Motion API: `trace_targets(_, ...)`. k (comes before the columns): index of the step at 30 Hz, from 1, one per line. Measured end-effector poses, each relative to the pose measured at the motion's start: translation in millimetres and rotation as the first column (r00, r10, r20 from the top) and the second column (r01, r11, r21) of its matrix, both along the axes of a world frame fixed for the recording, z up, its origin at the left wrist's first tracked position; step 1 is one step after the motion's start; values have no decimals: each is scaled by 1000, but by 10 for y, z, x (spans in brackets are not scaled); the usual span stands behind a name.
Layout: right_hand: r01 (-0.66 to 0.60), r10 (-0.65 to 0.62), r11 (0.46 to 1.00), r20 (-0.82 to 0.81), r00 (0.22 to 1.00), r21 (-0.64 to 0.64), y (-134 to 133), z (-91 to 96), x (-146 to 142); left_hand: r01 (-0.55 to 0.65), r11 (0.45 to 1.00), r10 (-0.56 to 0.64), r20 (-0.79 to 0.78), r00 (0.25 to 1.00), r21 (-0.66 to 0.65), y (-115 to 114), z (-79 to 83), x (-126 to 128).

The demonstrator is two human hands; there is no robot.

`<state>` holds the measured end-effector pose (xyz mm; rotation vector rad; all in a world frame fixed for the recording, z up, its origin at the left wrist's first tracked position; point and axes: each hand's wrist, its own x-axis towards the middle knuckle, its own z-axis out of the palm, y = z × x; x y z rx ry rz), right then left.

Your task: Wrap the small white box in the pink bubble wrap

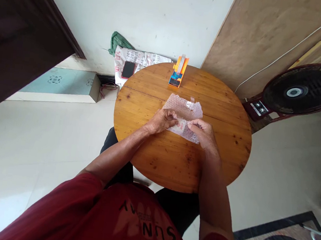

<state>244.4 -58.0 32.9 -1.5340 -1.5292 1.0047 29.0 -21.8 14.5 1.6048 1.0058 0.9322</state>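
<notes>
A sheet of clear bubble wrap [185, 108] lies on the round wooden table [151, 149], folded over something reddish that I cannot make out. My left hand [162, 120] presses on the wrap's near left edge with curled fingers. My right hand [203, 132] grips the near right part of the wrap, fingers closed on it. An orange tape dispenser [178, 72] stands at the far side of the table, apart from both hands.
A white printed bag [138, 62] with a dark phone [128, 69] on it lies on the floor by the wall. A floor fan [304, 91] stands to the right. A dark door [20, 32] is at left. A wooden board [261, 35] leans behind the table.
</notes>
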Motion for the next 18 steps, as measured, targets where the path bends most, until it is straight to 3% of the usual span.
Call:
trace_targets(5,-89,91,995,29,995,-49,-36,81,18,20,999,-20,6,1000,-31,-37,12,-9)
trace_targets(10,-142,145,989,88,986,-35,-12,42,5,27,999,-26,19,999,-44,-39,-3,10)
trace_targets(14,-125,112,989,155,982,77,-4,6,-26,21,998,-17,56,998,-58,-26,-27,29)
trace_targets(18,-140,95,961,191,977,239,-59,58,-128,15,1000,-15,-10,1000,-21,-27,-15,27)
